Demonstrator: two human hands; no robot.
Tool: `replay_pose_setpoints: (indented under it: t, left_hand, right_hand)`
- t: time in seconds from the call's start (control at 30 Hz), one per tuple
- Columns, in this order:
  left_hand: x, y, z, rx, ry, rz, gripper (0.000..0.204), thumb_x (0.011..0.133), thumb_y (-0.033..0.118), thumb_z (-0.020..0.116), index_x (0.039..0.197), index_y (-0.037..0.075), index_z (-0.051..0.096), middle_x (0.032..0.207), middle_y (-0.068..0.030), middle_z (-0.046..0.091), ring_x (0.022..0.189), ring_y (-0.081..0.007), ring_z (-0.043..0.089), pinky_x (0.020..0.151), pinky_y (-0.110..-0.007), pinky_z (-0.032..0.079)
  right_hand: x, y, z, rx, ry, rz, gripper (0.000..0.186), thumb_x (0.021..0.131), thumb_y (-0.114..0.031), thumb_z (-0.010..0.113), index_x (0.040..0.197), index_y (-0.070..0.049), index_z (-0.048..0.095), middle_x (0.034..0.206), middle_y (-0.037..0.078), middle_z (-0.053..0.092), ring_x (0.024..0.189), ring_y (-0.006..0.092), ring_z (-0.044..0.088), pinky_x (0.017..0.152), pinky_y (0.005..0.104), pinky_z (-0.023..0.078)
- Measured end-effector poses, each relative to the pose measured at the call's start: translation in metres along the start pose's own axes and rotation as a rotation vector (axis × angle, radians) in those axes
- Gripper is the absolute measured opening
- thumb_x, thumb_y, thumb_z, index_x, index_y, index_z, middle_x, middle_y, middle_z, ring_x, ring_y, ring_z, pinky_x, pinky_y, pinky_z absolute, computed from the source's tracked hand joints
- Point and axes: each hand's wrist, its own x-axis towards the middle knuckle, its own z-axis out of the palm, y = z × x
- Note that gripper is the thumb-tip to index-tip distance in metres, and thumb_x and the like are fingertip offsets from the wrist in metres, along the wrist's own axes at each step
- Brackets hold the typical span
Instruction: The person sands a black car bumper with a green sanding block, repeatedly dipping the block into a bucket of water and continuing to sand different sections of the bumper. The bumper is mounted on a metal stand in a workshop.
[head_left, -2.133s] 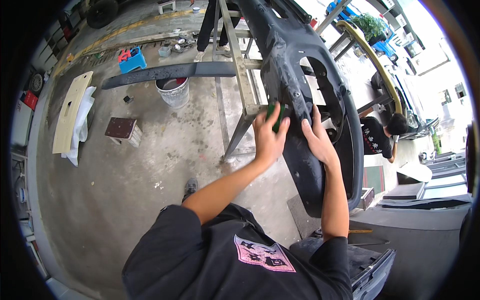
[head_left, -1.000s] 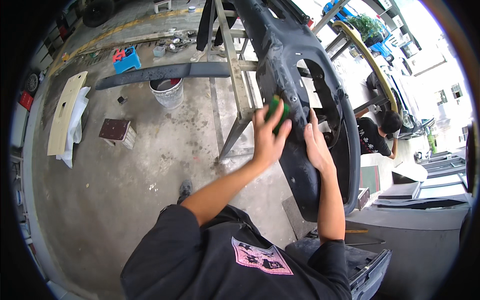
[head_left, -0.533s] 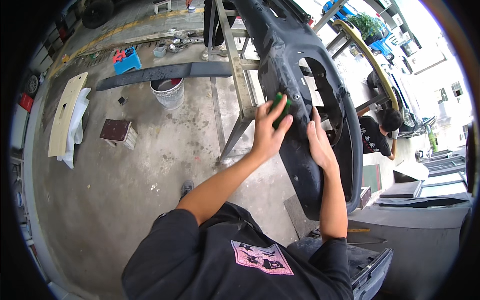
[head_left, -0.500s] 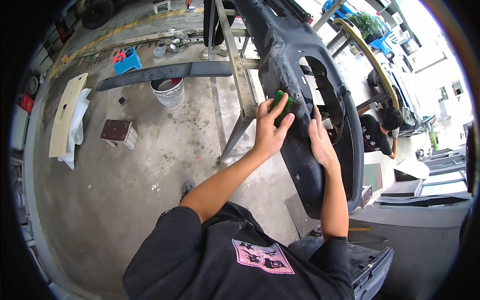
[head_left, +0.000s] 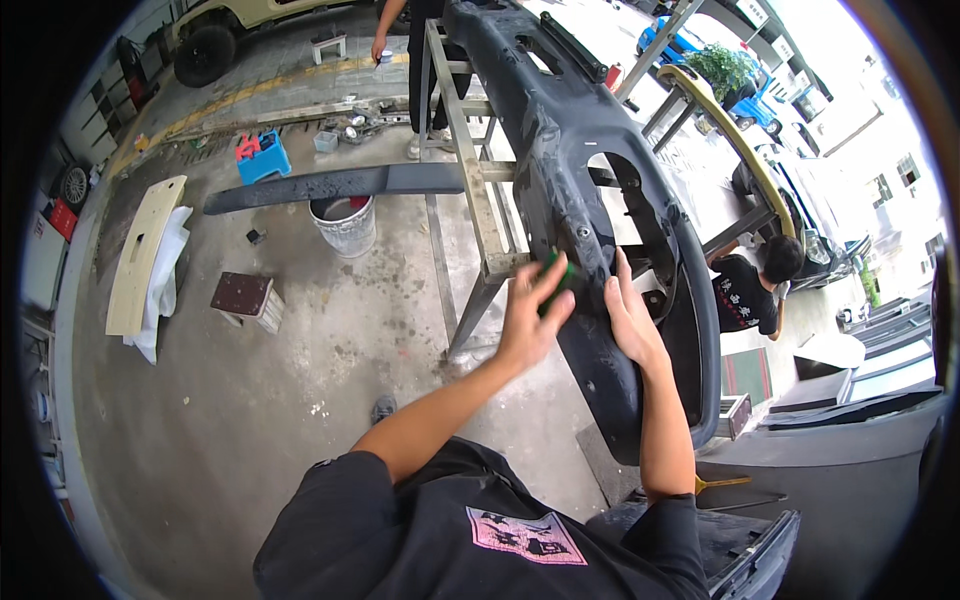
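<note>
Left hand (head_left: 532,322): I clamp a green block (head_left: 564,282), three o'clock.
Right hand (head_left: 634,325): on the bumper (head_left: 574,200); gripping or not, I can't tell.
Bumper: twelve to four o'clock.

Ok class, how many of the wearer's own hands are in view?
2: the left hand, holding a green block, and the right hand, resting on the dark bumper. Neither is fully hidden.
</note>
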Motion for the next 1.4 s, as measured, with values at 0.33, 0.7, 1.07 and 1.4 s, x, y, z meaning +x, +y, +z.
replay_pose_setpoints:
  t: [0.33,0.7,1.07,1.4]
  left_hand:
    - [0.029,-0.008,-0.007,-0.087,-0.007,-0.100,0.050,0.094,0.020,0.066,0.142,0.011,0.056,0.122,-0.0156,0.057,0.116,-0.0271,0.052,0.104,-0.037,0.037]
    - [0.025,-0.013,-0.007,0.035,-0.033,-0.029,0.053,0.094,0.022,0.066,0.145,0.012,0.052,0.126,-0.0167,0.054,0.119,-0.0295,0.050,0.106,-0.037,0.036]
    - [-0.021,-0.011,0.008,0.096,0.022,0.002,0.053,0.095,0.020,0.065,0.146,0.012,0.051,0.124,-0.0149,0.055,0.116,-0.0295,0.050,0.106,-0.037,0.035]
    - [-0.031,-0.010,0.005,0.145,-0.019,0.118,0.054,0.091,0.019,0.067,0.143,0.009,0.053,0.129,-0.0188,0.050,0.120,-0.0322,0.047,0.106,-0.040,0.034]
  right_hand:
    - [0.001,-0.003,-0.002,-0.015,-0.003,0.010,0.080,0.102,-0.046,0.041,0.153,0.009,0.013,0.143,0.036,0.043,0.139,0.0411,0.042,0.114,0.0392,0.030]
    - [0.005,0.001,-0.001,0.009,0.005,0.009,0.084,0.101,-0.051,0.041,0.152,0.010,0.014,0.142,0.036,0.045,0.137,0.0412,0.044,0.112,0.0388,0.033]
    - [0.008,0.001,-0.001,0.005,0.005,0.012,0.084,0.101,-0.053,0.040,0.151,0.011,0.018,0.135,0.038,0.050,0.132,0.0432,0.048,0.110,0.0401,0.035]
    - [-0.001,-0.005,0.000,0.009,-0.012,0.031,0.080,0.103,-0.050,0.037,0.152,0.011,0.016,0.144,0.036,0.042,0.140,0.0407,0.040,0.114,0.0386,0.030]
